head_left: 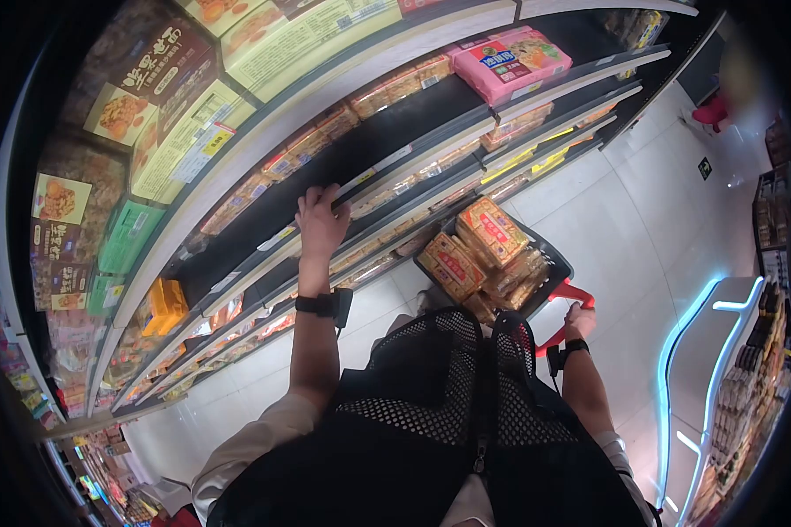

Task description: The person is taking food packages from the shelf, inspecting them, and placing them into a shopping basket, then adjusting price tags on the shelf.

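My left hand [320, 220] reaches over the front edge of a dark shelf [369, 132], its fingers stretched out and apart with nothing in them. Along the back of that shelf stand several clear-wrapped snack packs [325, 127]. A pink package [511, 63] lies at the shelf's far right end. My right hand [578, 320] is wrapped round the red handle [580, 297] of a black shopping basket [561, 265]. Inside the basket are red-and-yellow printed snack packs [494, 230], one tilted on top, with more clear-wrapped packs [523, 279] beside them.
Large nut-snack boxes [189, 114] fill the shelf above on the left. Lower shelves hold an orange package [164, 306] and other packs. Pale floor tiles [628, 211] run along the aisle. A counter with a glowing light strip [674, 351] and stacked goods stands on the right.
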`<state>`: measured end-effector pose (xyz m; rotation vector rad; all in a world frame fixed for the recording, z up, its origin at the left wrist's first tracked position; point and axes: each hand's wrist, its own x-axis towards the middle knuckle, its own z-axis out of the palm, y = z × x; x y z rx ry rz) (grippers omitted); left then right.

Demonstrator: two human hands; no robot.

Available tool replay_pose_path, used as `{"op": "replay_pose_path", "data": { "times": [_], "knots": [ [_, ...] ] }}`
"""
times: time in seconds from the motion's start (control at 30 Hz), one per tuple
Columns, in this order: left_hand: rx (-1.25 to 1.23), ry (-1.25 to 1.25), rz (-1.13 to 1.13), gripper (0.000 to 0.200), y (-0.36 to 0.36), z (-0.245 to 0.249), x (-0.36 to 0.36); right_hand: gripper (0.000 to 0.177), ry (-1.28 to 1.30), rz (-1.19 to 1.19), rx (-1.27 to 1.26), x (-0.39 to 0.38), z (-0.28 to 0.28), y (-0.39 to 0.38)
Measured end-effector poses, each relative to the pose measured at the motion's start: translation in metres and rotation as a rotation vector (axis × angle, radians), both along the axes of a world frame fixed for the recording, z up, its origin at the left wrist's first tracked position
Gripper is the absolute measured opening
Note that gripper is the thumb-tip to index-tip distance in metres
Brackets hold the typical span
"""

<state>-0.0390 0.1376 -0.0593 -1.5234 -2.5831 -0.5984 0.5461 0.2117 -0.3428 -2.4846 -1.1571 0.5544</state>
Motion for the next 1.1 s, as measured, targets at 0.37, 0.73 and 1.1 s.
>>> {"op": "replay_pose_path", "data": {
  "times": [0.37,0.73,1.1],
  "knots": [
    [-0.052,-0.081,-0.097,0.044,0.041,0.002,0.020,0.023,-0.002,0.038,0.045,0.000,0.002,-0.001],
    [-0.106,-0.023,-0.088,0.046,0.069,0.007,0.044,0.026,0.001,0.022,0.034,-0.009,0.019,-0.003],
    [-0.049,0.062,-0.053,0.036,0.034,0.007,0.014,0.032,0.002,0.027,0.078,-0.012,0.024,-0.001]
  ]
}}
